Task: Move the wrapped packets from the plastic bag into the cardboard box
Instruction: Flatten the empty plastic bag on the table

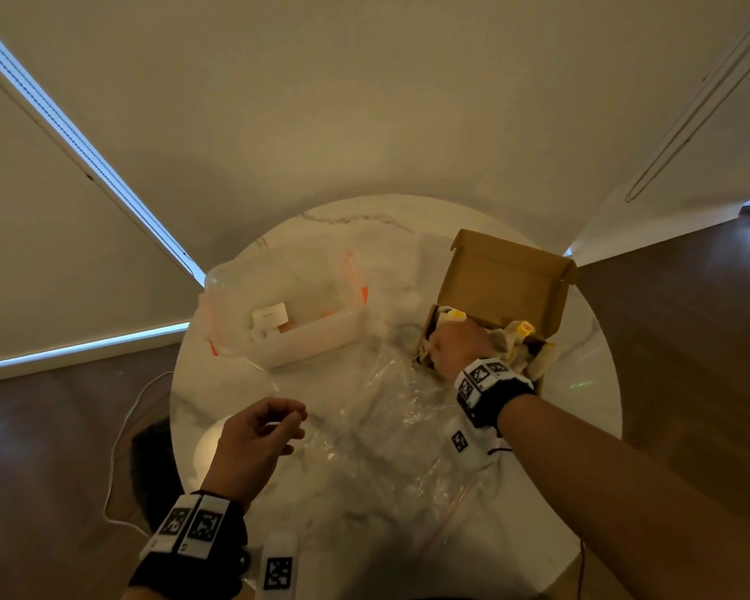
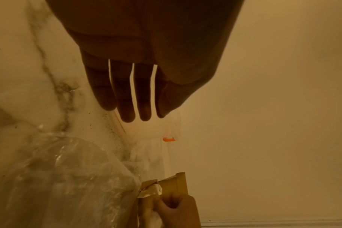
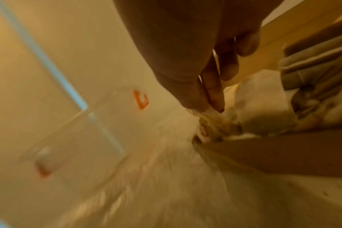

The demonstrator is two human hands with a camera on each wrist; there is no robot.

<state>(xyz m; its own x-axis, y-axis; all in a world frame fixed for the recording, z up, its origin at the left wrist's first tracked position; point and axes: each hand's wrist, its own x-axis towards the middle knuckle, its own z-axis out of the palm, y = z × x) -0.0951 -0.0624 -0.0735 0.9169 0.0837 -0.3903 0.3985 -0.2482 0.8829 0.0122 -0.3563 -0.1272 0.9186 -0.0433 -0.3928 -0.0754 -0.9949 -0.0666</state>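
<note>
The scene is dimly lit in warm yellow. The right wrist view is smeared by motion blur. Straight lines are bent at the head view's edges.

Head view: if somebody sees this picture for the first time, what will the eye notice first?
Probably the open cardboard box at the right of the round marble table, with the right hand reaching among wrapped packets inside it. Next, the crumpled clear plastic bag lying mid-table, and the left hand hovering empty, near its left edge.
</note>
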